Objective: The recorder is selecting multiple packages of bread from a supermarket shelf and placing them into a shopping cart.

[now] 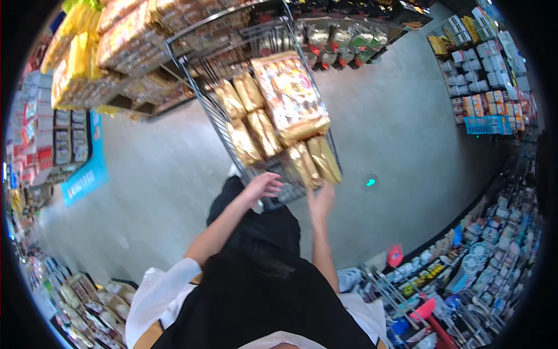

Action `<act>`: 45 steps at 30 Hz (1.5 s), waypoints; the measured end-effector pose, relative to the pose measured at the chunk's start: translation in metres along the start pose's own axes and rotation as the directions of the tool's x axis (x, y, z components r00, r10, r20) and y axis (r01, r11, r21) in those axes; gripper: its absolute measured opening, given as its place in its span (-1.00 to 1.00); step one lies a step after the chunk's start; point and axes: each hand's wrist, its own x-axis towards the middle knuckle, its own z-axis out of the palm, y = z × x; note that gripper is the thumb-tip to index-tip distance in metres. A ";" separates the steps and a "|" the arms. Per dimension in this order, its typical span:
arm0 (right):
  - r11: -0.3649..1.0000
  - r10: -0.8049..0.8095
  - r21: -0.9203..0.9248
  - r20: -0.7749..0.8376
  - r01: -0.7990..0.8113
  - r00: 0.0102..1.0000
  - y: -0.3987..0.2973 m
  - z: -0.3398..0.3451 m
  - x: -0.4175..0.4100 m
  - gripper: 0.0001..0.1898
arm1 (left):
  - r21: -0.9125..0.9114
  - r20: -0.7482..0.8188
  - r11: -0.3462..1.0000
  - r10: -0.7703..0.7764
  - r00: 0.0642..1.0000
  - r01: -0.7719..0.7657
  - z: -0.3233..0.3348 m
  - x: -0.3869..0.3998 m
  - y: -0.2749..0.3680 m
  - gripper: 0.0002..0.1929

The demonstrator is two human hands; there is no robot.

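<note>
In front of me stands a black wire shopping cart (212, 115) with several gold foil packages (262, 131) lying in it. A larger, colorfully printed package with gold ends (290, 94) lies on the right side of the load. My right hand (321, 198) is at the near end of two gold packages (311, 161) in the cart's near right corner; its fingertips are blurred, and whether they grip is unclear. My left hand (263, 187) is over the cart's near edge, left of those packages, with its fingers apart and nothing in it.
A shelf stacked with packaged goods (130, 48) stands beyond the cart at the upper left. Bagged items (344, 41) hang on a display at the top. Racks of goods (484, 70) line the upper right, and a crowded shelf (471, 261) curves along the lower right. Grey floor (392, 131) surrounds the cart.
</note>
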 end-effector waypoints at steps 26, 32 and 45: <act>0.825 0.538 0.238 -0.056 -0.512 0.841 -0.239 0.217 -0.132 -0.81 | 0.144 0.064 0.946 0.285 0.956 -0.292 -0.334 -0.123 0.182 -0.76; 0.769 0.618 0.246 -0.050 -0.590 0.784 -0.293 0.244 -0.165 -0.81 | 0.100 -0.048 0.809 0.585 0.809 -0.579 -0.401 -0.149 0.287 -0.73; 0.874 0.423 0.193 0.153 -0.446 0.893 -0.418 0.321 0.030 -0.84 | -0.183 -0.355 0.477 0.783 0.510 -0.860 -0.573 -0.065 0.640 -0.60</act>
